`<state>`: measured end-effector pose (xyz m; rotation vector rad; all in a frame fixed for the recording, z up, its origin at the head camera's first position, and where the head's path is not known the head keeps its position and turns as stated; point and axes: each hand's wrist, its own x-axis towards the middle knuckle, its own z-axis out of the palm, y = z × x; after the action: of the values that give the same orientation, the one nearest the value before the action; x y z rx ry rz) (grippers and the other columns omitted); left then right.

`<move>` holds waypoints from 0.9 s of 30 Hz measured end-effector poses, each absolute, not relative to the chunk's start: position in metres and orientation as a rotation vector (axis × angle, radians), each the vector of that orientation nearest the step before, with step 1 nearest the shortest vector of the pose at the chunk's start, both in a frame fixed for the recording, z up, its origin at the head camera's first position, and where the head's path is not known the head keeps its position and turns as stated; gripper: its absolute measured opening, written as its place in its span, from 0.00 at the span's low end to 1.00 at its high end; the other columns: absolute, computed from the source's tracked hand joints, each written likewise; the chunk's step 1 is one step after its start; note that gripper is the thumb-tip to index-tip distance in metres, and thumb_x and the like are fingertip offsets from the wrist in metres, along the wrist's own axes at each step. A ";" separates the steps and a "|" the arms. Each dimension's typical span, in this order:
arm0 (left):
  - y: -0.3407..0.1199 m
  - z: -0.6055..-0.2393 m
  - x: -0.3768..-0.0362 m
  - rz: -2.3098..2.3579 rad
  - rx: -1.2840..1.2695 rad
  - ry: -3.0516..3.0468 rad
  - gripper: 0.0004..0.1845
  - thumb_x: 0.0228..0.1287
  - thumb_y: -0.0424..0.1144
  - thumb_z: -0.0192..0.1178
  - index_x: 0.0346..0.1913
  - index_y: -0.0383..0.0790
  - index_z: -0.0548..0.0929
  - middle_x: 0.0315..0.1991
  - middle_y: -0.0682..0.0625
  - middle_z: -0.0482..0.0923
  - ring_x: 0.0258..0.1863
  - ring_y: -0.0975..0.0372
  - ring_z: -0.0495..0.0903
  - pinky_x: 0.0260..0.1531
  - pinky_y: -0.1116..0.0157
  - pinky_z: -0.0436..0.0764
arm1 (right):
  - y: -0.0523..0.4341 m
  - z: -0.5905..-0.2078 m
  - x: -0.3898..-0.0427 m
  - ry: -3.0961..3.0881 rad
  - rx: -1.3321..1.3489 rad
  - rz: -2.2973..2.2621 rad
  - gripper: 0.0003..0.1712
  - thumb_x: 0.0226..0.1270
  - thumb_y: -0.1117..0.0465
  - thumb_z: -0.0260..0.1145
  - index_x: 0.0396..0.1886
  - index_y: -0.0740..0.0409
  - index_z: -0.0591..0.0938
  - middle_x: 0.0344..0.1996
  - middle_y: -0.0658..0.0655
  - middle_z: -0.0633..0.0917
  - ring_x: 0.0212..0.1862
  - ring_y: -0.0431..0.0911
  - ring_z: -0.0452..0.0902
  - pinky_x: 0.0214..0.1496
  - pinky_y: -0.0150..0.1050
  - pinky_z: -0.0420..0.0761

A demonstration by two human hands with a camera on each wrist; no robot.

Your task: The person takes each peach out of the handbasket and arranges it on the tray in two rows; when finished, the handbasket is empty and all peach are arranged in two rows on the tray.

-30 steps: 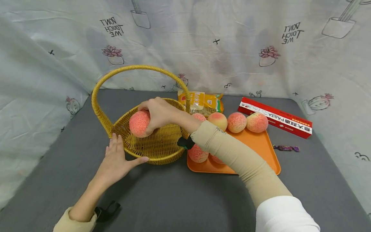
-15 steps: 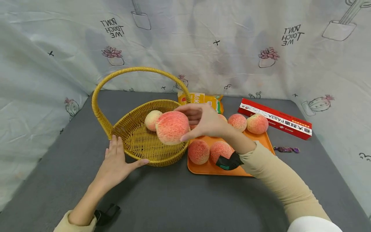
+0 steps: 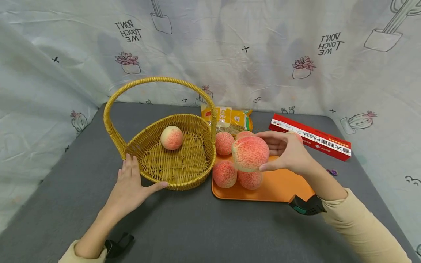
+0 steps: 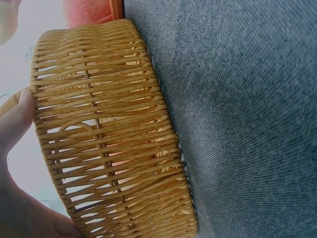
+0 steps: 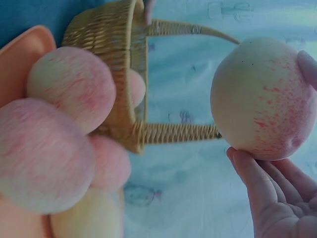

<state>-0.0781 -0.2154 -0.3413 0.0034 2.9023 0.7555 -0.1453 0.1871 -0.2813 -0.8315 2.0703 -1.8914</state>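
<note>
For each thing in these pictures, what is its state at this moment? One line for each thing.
Right hand: grips a peach, raised above the tray.
Held peach: in the air, off the tray.
Left hand: flat on the table, thumb touching the basket.
Basket: upright, one peach inside.
Peach in basket: resting on the bottom.
Orange tray: flat, carrying several peaches.
Pasta box: lying closed.

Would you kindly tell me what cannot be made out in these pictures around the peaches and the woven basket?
- Head view: the raised pink peach in the right hand covers part of the orange plastic tray, so how many peaches lie there is unclear.
- Head view: the small purple wrapped sweet is mostly behind the right forearm.
- Left wrist view: the yellow woven basket wall hides its inside; the left hand is cut off by the edge.
</note>
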 end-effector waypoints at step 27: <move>-0.215 -0.341 -0.078 0.759 0.002 2.878 0.70 0.55 0.71 0.59 0.72 0.19 0.32 0.72 0.27 0.19 0.71 0.35 0.26 0.67 0.38 0.39 | 0.256 -0.345 -0.126 2.814 -0.298 -1.095 0.40 0.42 0.61 0.81 0.58 0.63 0.76 0.52 0.69 0.80 0.54 0.65 0.76 0.47 0.54 0.81</move>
<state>-0.0783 -0.2153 -0.3412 0.0017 2.8777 0.7590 -0.1260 0.2562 -0.3449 -0.2984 2.8143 -1.0947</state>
